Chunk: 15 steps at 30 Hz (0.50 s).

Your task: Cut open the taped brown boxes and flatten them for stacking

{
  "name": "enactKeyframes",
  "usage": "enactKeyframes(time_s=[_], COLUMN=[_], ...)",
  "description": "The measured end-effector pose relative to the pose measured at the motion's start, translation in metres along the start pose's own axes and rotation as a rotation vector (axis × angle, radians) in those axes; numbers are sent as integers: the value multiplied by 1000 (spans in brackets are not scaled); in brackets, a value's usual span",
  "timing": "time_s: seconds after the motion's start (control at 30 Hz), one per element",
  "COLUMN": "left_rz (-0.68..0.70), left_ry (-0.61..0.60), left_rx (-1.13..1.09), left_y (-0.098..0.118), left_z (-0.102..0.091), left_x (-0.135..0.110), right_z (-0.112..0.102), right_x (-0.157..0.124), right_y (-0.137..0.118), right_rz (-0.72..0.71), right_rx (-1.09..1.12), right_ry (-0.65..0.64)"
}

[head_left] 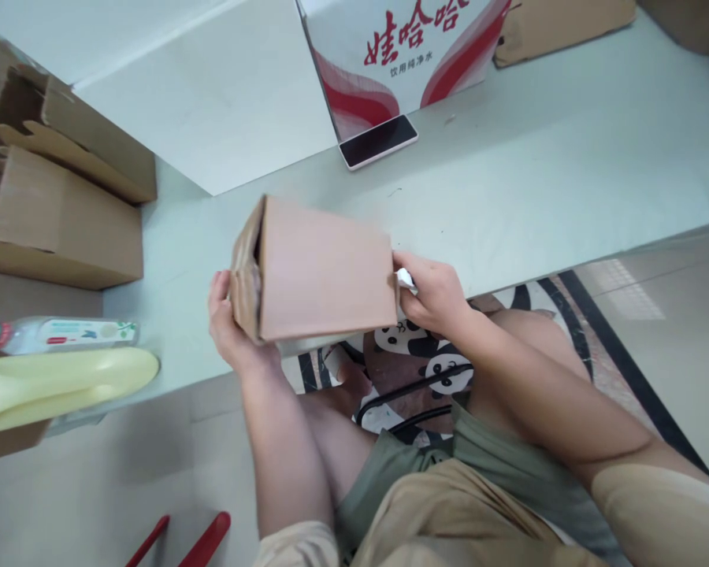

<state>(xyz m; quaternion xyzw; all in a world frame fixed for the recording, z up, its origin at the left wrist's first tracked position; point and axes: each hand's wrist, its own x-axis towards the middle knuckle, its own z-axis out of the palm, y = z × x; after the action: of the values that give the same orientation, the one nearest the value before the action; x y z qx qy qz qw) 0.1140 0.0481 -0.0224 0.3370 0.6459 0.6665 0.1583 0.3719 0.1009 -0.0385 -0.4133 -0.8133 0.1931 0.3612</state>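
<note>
A small brown cardboard box (pixel 328 276) is held tilted above the front edge of the table, between my two hands. My left hand (pixel 233 331) is closed around its left end, where the flaps (pixel 246 272) look folded and layered with a dark gap beside them. At the right end, my right hand (pixel 431 291) grips the box near its edge with fingers curled. A small white piece (pixel 406 279) sticks out at these fingers; what it is I cannot make out. The underside of the box and some fingertips are hidden.
A phone-like device (pixel 379 142) lies before a white-and-red water carton (pixel 407 63). More cardboard boxes (pixel 64 213) stand at the left, near a plastic bottle (pixel 64 335) and a pale yellow curved object (pixel 64 386). Below are red legs (pixel 206 539) and a panda-patterned surface (pixel 449 374).
</note>
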Motion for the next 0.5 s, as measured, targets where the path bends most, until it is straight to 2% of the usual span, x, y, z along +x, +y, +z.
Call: enactKeyframes(time_s=[0.07, 0.17, 0.3, 0.5], left_rz=[-85, -248, -425, -583], left_ry=[-100, -293, -493, -585], left_rx=[-199, -233, -168, -19], left_y=[0, -1, -4, -2], left_z=[5, 11, 15, 22], left_x=[-5, -10, -14, -24], right_z=[1, 2, -2, -5], right_x=[-1, 0, 1, -2], right_y=[0, -1, -1, -3], right_rz=[-119, -266, -328, -316], right_rx=[117, 211, 205, 243], right_ry=[142, 270, 265, 298])
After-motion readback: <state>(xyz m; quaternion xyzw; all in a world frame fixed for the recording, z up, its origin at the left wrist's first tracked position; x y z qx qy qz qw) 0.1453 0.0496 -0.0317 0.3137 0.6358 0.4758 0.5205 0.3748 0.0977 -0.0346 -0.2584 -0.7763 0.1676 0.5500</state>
